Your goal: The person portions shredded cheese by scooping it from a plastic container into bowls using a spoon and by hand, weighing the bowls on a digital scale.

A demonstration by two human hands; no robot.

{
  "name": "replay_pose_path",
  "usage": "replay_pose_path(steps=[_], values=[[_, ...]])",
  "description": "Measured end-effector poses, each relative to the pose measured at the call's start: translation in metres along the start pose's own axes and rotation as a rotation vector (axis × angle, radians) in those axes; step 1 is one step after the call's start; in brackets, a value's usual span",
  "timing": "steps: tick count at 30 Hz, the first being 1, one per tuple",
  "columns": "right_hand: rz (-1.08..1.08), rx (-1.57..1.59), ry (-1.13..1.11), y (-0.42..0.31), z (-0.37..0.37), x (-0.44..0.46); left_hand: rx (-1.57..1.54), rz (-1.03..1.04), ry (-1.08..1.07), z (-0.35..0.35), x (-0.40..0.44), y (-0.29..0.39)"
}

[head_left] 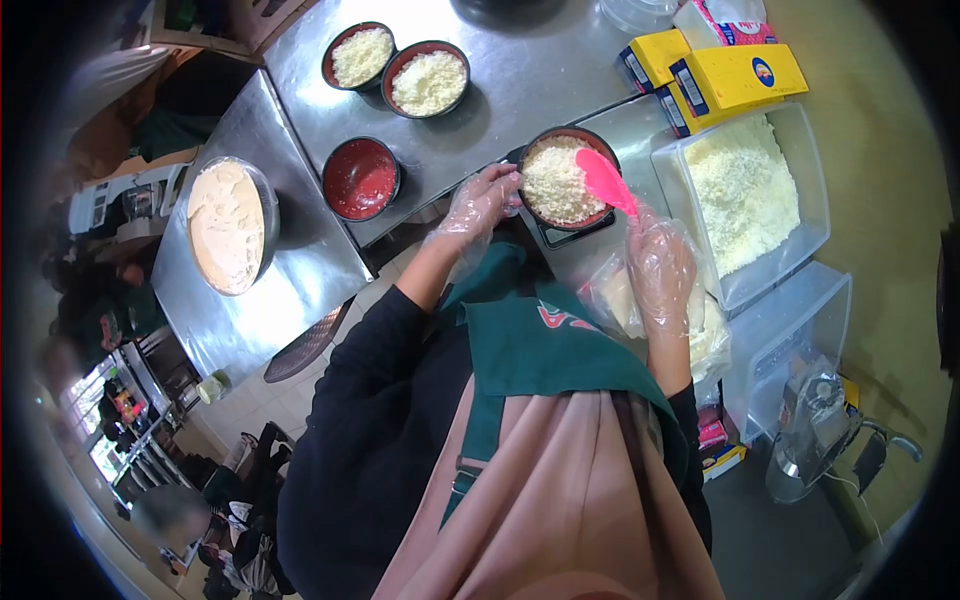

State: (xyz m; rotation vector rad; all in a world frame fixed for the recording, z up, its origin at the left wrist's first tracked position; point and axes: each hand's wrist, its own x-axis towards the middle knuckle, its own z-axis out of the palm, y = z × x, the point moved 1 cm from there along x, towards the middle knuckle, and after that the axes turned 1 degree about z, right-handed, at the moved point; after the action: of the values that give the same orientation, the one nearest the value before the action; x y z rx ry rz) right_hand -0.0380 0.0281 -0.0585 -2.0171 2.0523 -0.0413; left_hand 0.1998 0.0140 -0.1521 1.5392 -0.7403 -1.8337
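Observation:
A black bowl with a red inside (612, 160) holds a pale crumbly food (555, 185) and stands on a small black scale (580, 236). My left hand (487, 203), in a clear plastic glove, is at the bowl's left side with its fingers together at the rim. My right hand (660, 268), also gloved, is closed on a pink spatula (602, 183), whose blade lies over the right part of the food. Directly right of my right hand is a large clear tub (815, 215) with more of the white crumbly food (745, 195).
Two filled bowls (360, 57) (428, 82) and a nearly empty red bowl (361, 179) stand on the metal table (500, 70). Left is a large bowl of beige mixture (228, 228). Yellow boxes (740, 80) sit behind the tub. Plastic bags (705, 335) lie by my right wrist.

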Motion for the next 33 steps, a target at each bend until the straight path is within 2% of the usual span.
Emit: replay_pose_path(steps=[8,12,14,17,20,21,23,24,25,26,27,29,31,33], values=[[-0.171,0.026,0.126,0.003,0.022,-0.001,0.006,-0.035,0.000,0.003,-0.002,0.009],[-0.164,0.100,0.096,0.003,0.020,0.001,0.009,-0.040,0.017,0.004,-0.003,0.012],[-0.061,0.134,-0.038,0.003,0.017,0.003,0.006,-0.034,0.020,0.002,-0.002,0.009],[-0.004,0.219,-0.061,0.009,0.020,0.004,-0.017,0.008,-0.004,-0.011,0.006,-0.005],[-0.048,0.287,0.000,0.015,0.024,0.006,-0.471,-0.054,0.049,-0.038,0.009,-0.025],[-0.043,0.291,-0.001,0.016,0.027,0.005,-0.466,-0.059,0.049,-0.046,0.006,-0.028],[-0.049,0.191,0.017,0.017,0.035,0.002,-0.938,-0.081,0.270,-0.058,-0.001,-0.036],[-0.043,0.194,0.019,0.016,0.036,0.001,-1.006,-0.034,0.314,-0.064,-0.005,-0.041],[-0.090,0.230,0.117,0.013,0.036,-0.001,-1.001,-0.036,0.313,-0.070,-0.005,-0.044],[-0.138,0.264,0.216,0.012,0.036,-0.003,-1.092,-0.012,0.440,-0.078,-0.006,-0.049],[-0.134,0.267,0.216,0.013,0.036,-0.002,-1.181,0.015,0.569,-0.086,-0.007,-0.051],[-0.046,0.326,0.008,0.015,0.037,0.000,-1.177,0.038,0.612,-0.101,-0.005,-0.054],[-0.031,0.383,-0.039,0.023,0.041,0.004,-1.285,-0.002,0.625,-0.122,0.003,-0.061],[-0.019,0.439,-0.089,0.032,0.045,0.007,-1.266,-0.012,0.690,-0.133,0.013,-0.065]])
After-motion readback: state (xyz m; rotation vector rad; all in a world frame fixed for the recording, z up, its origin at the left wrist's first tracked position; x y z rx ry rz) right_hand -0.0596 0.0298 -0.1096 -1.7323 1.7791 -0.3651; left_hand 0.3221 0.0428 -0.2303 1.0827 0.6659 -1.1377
